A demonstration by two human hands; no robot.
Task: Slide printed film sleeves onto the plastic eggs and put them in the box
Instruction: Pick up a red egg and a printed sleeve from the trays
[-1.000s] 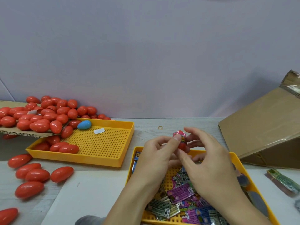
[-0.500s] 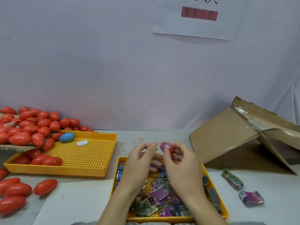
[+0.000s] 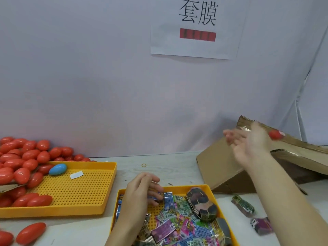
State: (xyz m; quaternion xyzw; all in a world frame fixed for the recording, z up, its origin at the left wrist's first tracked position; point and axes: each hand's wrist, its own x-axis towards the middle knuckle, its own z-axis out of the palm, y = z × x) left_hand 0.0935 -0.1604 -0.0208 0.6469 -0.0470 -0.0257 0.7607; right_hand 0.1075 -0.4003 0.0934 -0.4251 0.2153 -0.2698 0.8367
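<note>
**Two hands apart, one sleeved egg at the box**

Two yellow trays sit on the table: the left tray (image 3: 79, 192) holds red eggs (image 3: 23, 157) and one blue egg (image 3: 57, 169); the near tray (image 3: 211, 192) holds loose printed film sleeves (image 3: 177, 226) and a banded bundle (image 3: 202, 203). A tilted cardboard box (image 3: 218, 167) stands at the right. The right hand (image 3: 248, 148), blurred, is raised before the box with fingers spread and holding nothing; the sleeved egg (image 3: 276, 134) is just beyond it at the box's upper edge, apart from the fingers. The left hand (image 3: 140, 190) rests in the near tray, fingers curled and pinching a blue sleeve (image 3: 167, 197).
</note>
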